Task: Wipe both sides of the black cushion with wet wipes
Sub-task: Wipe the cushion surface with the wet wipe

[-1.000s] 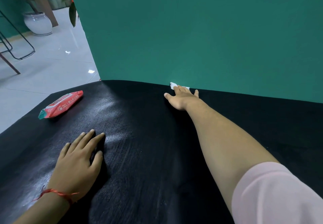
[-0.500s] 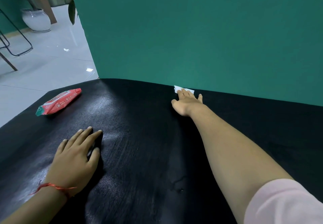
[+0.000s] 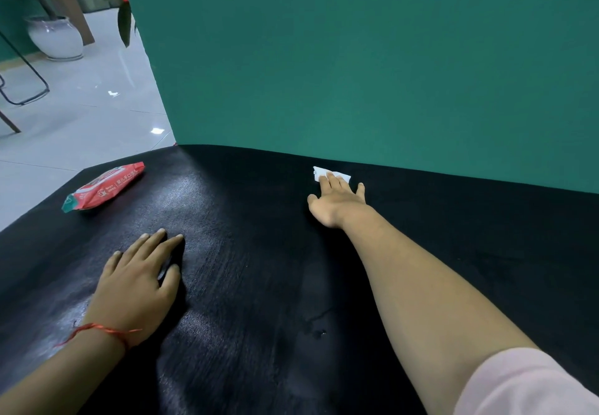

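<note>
The black cushion (image 3: 259, 252) fills the lower half of the view, with a damp sheen left of centre. My right hand (image 3: 337, 199) is stretched far forward and lies flat, pressing a white wet wipe (image 3: 321, 172) onto the cushion near its far edge; only the wipe's front end shows past my fingertips. My left hand (image 3: 137, 280) rests palm down on the cushion near me, fingers spread, with a red string around the wrist.
A red and green pack of wet wipes (image 3: 103, 190) lies on the cushion's far left corner. A green wall (image 3: 356, 58) rises right behind the cushion. Left of it are grey floor tiles, a white plant pot (image 3: 55, 40) and a black metal frame (image 3: 26, 87).
My right hand has slid the wipe a little to the right along the far edge, then drawn back slightly. My left hand has stayed flat in place.
</note>
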The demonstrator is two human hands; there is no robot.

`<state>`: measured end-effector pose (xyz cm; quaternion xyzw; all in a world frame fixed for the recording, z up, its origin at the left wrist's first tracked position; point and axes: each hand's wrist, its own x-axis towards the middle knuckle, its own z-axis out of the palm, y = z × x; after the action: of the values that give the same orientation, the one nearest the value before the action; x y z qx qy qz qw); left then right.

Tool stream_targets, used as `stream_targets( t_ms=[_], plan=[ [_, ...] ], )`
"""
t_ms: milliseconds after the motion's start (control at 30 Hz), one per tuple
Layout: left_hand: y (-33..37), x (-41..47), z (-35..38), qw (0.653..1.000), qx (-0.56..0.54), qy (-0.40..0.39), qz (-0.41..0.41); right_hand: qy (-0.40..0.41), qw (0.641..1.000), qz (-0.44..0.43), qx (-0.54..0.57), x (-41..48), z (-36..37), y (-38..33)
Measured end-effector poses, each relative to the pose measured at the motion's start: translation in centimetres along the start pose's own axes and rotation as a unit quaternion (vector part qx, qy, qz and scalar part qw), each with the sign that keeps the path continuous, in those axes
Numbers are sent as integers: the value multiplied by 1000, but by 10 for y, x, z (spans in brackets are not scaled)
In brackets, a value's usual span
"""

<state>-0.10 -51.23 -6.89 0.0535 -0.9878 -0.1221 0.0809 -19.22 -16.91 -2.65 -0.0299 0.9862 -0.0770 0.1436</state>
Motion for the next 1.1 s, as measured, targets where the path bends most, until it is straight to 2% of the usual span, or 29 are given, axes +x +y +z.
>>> stream_targets(
  t_ms=[1100],
  plan=[
    [4, -2, -1, 1000, 6, 6, -7, 9, 999, -34, -10, -99, 39, -10]
  ],
)
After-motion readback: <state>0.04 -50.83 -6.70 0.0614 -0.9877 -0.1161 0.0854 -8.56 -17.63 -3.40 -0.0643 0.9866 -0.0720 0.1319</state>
